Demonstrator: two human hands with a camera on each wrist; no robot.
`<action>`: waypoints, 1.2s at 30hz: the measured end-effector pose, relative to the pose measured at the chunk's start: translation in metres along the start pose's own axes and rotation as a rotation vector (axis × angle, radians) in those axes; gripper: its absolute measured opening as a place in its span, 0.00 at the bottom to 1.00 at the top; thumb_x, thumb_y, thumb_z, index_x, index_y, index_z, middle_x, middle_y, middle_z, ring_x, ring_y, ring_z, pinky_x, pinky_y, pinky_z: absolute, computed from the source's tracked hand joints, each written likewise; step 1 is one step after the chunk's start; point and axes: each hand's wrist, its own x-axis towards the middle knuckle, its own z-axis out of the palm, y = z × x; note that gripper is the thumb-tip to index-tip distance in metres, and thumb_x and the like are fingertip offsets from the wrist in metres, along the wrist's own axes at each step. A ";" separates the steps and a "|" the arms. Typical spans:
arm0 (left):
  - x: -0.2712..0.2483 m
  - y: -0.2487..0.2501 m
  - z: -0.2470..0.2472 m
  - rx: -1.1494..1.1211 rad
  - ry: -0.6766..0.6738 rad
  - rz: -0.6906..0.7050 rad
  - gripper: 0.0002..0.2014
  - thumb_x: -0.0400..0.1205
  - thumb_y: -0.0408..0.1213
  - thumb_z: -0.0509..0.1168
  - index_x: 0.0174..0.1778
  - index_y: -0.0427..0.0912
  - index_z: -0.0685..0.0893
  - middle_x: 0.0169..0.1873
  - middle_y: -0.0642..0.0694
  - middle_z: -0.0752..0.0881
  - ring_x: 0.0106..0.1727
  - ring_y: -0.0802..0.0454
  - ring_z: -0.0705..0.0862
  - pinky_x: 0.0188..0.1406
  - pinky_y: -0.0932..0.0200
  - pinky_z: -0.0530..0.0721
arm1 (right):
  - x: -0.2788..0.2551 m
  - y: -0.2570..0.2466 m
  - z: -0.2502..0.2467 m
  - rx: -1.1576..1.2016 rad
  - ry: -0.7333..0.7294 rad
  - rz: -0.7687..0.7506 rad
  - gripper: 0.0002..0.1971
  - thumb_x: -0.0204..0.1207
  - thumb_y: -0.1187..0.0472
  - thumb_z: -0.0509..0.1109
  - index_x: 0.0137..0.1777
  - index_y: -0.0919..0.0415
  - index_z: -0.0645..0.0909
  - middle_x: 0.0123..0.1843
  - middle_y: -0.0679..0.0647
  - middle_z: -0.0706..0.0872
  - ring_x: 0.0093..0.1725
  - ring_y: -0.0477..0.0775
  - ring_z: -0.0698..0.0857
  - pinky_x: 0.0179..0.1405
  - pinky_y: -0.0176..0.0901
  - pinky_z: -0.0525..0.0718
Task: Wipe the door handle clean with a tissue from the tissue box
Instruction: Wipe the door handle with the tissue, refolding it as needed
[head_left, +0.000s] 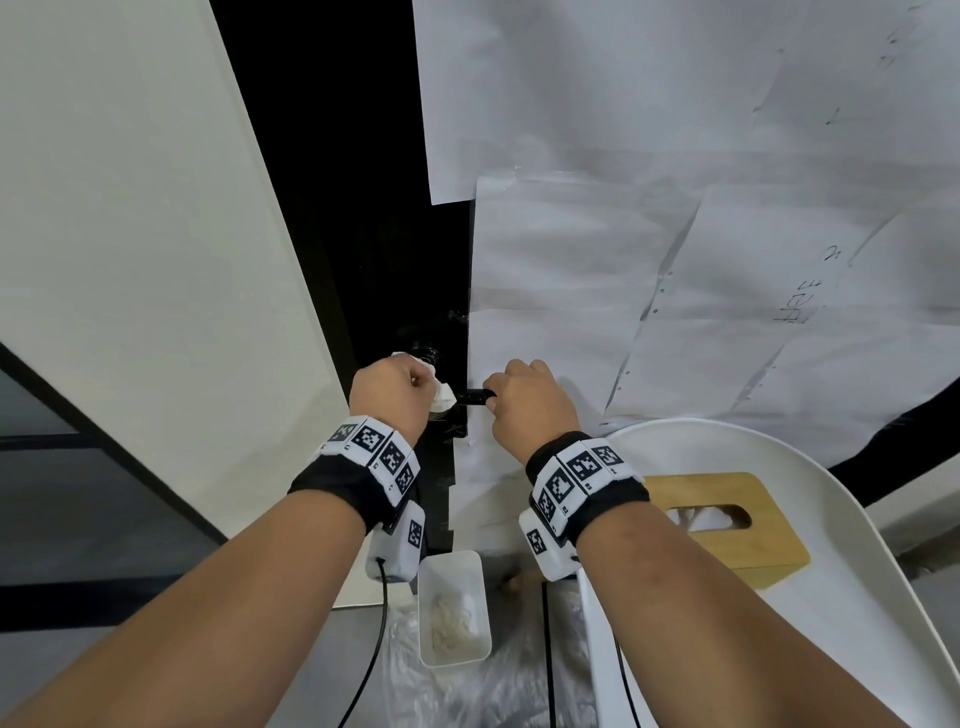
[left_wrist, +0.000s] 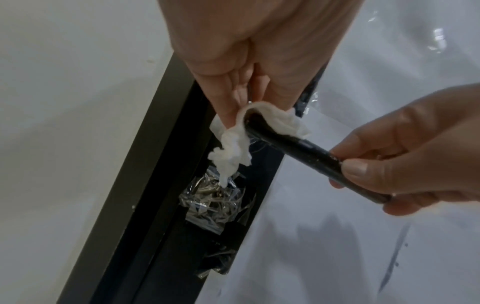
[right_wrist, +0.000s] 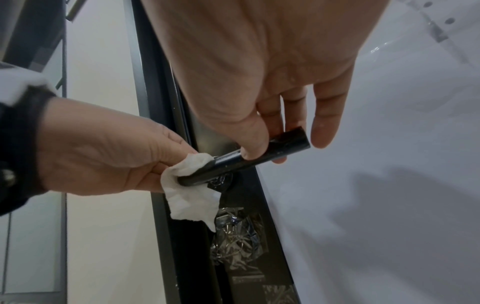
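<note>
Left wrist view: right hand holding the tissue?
No, the left hand presses the tissue around the handle; the right hand grips the bare free end.

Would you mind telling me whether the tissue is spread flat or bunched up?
Bunched up. The tissue is crumpled in the left hand and wrapped around the door handle near its bend.

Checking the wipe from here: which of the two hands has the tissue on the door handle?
The left hand pinches the tissue around the door handle at its door end; the right hand grips the free end bare.
</note>
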 end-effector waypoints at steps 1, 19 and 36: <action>0.002 -0.001 0.001 -0.017 0.013 -0.020 0.07 0.79 0.35 0.65 0.39 0.42 0.88 0.33 0.51 0.87 0.36 0.50 0.85 0.35 0.62 0.78 | 0.000 0.000 0.000 0.001 -0.001 -0.002 0.10 0.78 0.65 0.62 0.54 0.59 0.82 0.50 0.55 0.80 0.53 0.58 0.74 0.41 0.48 0.79; -0.015 -0.002 -0.014 -0.127 0.039 0.023 0.03 0.80 0.34 0.70 0.46 0.45 0.88 0.47 0.51 0.86 0.48 0.56 0.83 0.48 0.66 0.75 | 0.002 0.003 0.001 0.030 -0.003 -0.002 0.11 0.79 0.63 0.62 0.58 0.57 0.82 0.51 0.54 0.80 0.54 0.57 0.74 0.42 0.49 0.80; -0.011 0.005 -0.008 -0.153 -0.042 0.156 0.16 0.72 0.26 0.74 0.46 0.48 0.77 0.53 0.49 0.77 0.45 0.57 0.84 0.40 0.70 0.81 | 0.000 -0.001 -0.009 0.174 0.119 0.028 0.15 0.80 0.57 0.62 0.66 0.54 0.76 0.60 0.51 0.85 0.63 0.58 0.78 0.60 0.55 0.73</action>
